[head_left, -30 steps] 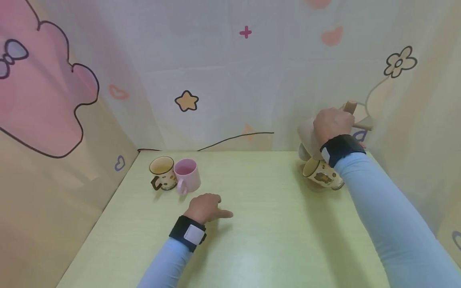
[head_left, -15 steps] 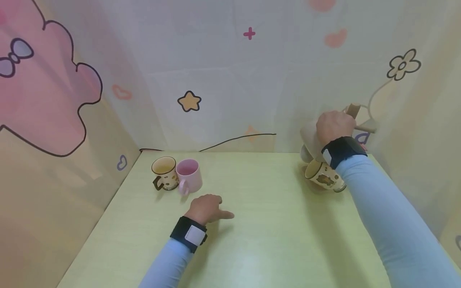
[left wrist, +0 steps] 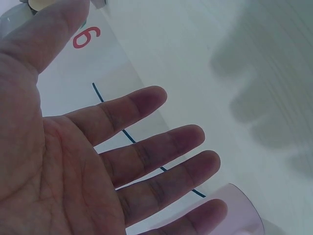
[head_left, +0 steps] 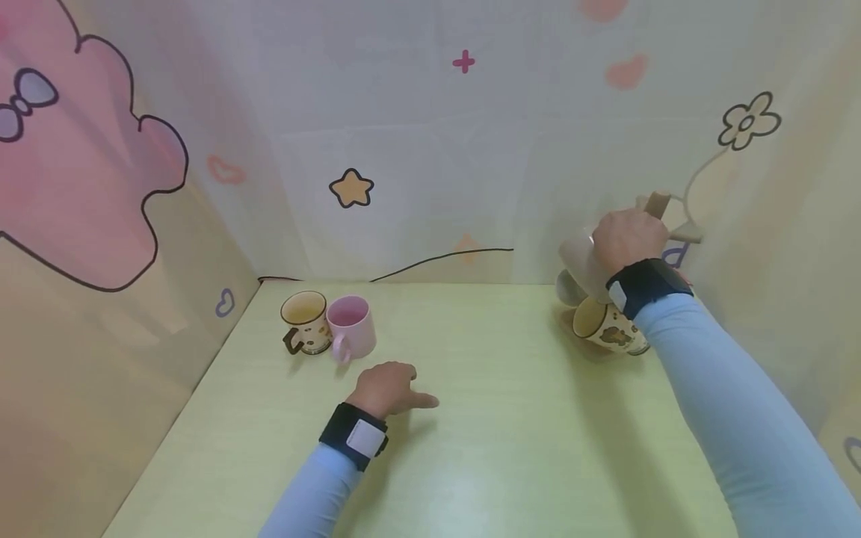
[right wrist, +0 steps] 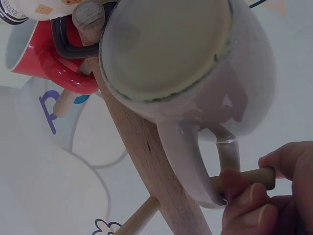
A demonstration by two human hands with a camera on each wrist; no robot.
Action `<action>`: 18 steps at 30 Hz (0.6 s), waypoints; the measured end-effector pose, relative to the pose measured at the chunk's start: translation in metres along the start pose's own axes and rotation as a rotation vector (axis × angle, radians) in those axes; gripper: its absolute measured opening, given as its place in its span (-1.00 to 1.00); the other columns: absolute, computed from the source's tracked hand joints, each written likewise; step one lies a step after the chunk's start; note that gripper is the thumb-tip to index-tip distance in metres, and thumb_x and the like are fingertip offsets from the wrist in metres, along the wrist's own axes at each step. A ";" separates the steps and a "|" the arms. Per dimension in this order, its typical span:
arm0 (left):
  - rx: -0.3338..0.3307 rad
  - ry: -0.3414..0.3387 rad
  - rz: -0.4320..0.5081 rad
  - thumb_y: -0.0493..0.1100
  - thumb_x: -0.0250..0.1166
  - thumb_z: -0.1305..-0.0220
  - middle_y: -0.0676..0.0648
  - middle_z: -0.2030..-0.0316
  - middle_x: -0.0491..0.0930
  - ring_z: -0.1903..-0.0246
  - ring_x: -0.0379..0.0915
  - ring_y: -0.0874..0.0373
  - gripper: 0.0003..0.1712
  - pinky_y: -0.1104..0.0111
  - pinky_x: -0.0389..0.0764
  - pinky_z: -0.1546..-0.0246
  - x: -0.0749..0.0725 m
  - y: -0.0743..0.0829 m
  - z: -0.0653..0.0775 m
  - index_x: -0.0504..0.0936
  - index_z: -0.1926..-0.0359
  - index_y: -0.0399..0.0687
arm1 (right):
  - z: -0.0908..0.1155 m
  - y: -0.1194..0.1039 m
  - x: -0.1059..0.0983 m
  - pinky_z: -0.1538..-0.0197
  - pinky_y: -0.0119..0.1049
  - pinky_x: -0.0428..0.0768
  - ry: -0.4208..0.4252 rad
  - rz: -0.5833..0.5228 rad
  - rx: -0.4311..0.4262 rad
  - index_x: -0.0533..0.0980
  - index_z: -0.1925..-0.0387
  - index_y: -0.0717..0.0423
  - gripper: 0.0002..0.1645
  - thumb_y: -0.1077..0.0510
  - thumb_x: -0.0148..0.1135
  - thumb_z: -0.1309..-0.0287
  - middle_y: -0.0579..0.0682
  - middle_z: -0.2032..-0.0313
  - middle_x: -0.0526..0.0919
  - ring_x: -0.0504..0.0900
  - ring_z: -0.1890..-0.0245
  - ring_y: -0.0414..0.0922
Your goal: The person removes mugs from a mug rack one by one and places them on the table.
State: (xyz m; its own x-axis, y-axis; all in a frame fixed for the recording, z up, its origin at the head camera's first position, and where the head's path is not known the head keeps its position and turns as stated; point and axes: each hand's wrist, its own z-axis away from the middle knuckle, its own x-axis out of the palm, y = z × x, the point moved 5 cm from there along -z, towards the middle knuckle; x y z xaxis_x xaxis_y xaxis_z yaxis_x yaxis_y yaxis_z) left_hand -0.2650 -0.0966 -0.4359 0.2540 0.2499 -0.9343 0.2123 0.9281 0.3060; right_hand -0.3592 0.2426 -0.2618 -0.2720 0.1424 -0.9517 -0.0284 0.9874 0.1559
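My right hand (head_left: pixel 631 237) is at the back right, fingers curled at the handle of a white mug (right wrist: pixel 195 58) and the end of a wooden peg (right wrist: pixel 264 177). The peg passes through the mug's handle, and the mug's base faces the right wrist camera. The peg belongs to a wooden mug tree (right wrist: pixel 146 152). A cream mug with a brown bear (head_left: pixel 612 329) hangs tilted below my right wrist. My left hand (head_left: pixel 385 390) is held over the table with fingers extended, holding nothing, nearest to a pink mug (head_left: pixel 353 329).
A cream mug with a brown handle (head_left: pixel 306 325) stands beside the pink one at the back left of the pale green table (head_left: pixel 484 418). A red mug (right wrist: pixel 36 58) hangs on the mug tree. A patterned cloth wall (head_left: pixel 403 134) encloses the table's back and sides.
My right hand and the bear mug have shifted slightly to the right. My left hand has stayed almost still, and the two mugs at left stand unchanged.
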 end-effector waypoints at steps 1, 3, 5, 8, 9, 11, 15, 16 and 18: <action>0.002 -0.003 0.000 0.30 0.42 -0.07 -0.13 0.10 0.68 0.23 0.57 -0.02 -0.27 0.08 0.59 0.21 0.000 0.000 0.000 0.65 -0.03 -0.19 | 0.001 0.000 0.000 0.55 0.03 0.58 -0.006 0.011 -0.014 0.53 0.39 0.37 -0.68 0.26 0.49 0.12 0.22 0.57 0.48 0.48 0.60 0.16; 0.005 -0.007 0.001 0.30 0.42 -0.08 -0.14 0.10 0.68 0.22 0.57 -0.02 -0.27 0.07 0.59 0.20 0.000 0.001 0.000 0.65 -0.03 -0.19 | 0.003 -0.001 0.000 0.54 0.03 0.59 -0.012 0.030 -0.035 0.54 0.38 0.36 -0.67 0.26 0.51 0.15 0.21 0.57 0.48 0.48 0.59 0.16; 0.004 -0.008 0.002 0.30 0.42 -0.07 -0.14 0.10 0.68 0.22 0.57 -0.02 -0.27 0.08 0.59 0.20 0.001 0.002 0.001 0.65 -0.04 -0.19 | 0.004 -0.001 0.000 0.54 0.03 0.59 -0.015 0.049 -0.050 0.54 0.38 0.36 -0.70 0.28 0.49 0.12 0.20 0.57 0.49 0.48 0.59 0.15; 0.000 -0.007 -0.001 0.30 0.42 -0.07 -0.13 0.11 0.68 0.24 0.57 0.00 -0.28 0.09 0.59 0.22 0.000 0.002 0.001 0.65 -0.03 -0.19 | 0.007 -0.001 -0.001 0.56 0.01 0.56 0.004 0.066 -0.068 0.54 0.43 0.35 -0.84 0.32 0.37 0.01 0.18 0.58 0.48 0.47 0.60 0.14; -0.002 -0.007 -0.003 0.30 0.42 -0.07 -0.13 0.12 0.68 0.25 0.56 0.00 -0.28 0.09 0.58 0.23 0.000 0.002 0.001 0.65 -0.03 -0.19 | 0.007 0.000 -0.001 0.57 0.00 0.55 0.011 0.070 -0.073 0.53 0.45 0.34 -0.87 0.32 0.34 -0.01 0.18 0.59 0.47 0.47 0.60 0.14; -0.003 -0.007 -0.007 0.30 0.42 -0.07 -0.13 0.12 0.68 0.25 0.56 0.01 -0.28 0.10 0.58 0.23 0.000 0.002 0.001 0.65 -0.02 -0.19 | 0.009 0.000 -0.002 0.59 -0.01 0.53 0.026 0.074 -0.080 0.53 0.49 0.33 -0.89 0.33 0.27 -0.05 0.17 0.61 0.46 0.47 0.62 0.13; 0.003 -0.009 -0.014 0.30 0.41 -0.07 -0.13 0.13 0.68 0.25 0.56 0.00 -0.28 0.10 0.58 0.24 -0.001 0.004 0.002 0.65 -0.01 -0.19 | 0.011 0.003 -0.002 0.62 -0.03 0.50 0.047 0.053 -0.074 0.51 0.56 0.31 -0.83 0.29 0.19 -0.08 0.16 0.63 0.46 0.46 0.64 0.12; 0.004 -0.008 -0.015 0.30 0.41 -0.07 -0.13 0.13 0.68 0.25 0.56 0.00 -0.28 0.10 0.58 0.25 -0.001 0.004 0.002 0.65 -0.01 -0.19 | 0.011 0.004 -0.002 0.63 -0.04 0.49 0.048 0.040 -0.067 0.50 0.58 0.30 -0.81 0.27 0.18 -0.09 0.16 0.64 0.45 0.46 0.65 0.12; 0.005 -0.008 -0.014 0.31 0.41 -0.07 -0.13 0.13 0.68 0.25 0.57 0.00 -0.28 0.10 0.58 0.25 -0.001 0.005 0.002 0.65 -0.02 -0.19 | 0.012 0.007 -0.001 0.65 -0.06 0.46 0.051 0.015 -0.057 0.47 0.63 0.28 -0.76 0.24 0.13 -0.09 0.15 0.65 0.45 0.45 0.66 0.10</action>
State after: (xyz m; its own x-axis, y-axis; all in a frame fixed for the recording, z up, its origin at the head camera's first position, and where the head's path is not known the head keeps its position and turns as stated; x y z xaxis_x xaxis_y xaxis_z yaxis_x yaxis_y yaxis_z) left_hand -0.2625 -0.0930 -0.4332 0.2580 0.2344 -0.9373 0.2206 0.9302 0.2934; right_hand -0.3472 0.2499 -0.2627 -0.3210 0.1519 -0.9348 -0.0786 0.9794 0.1862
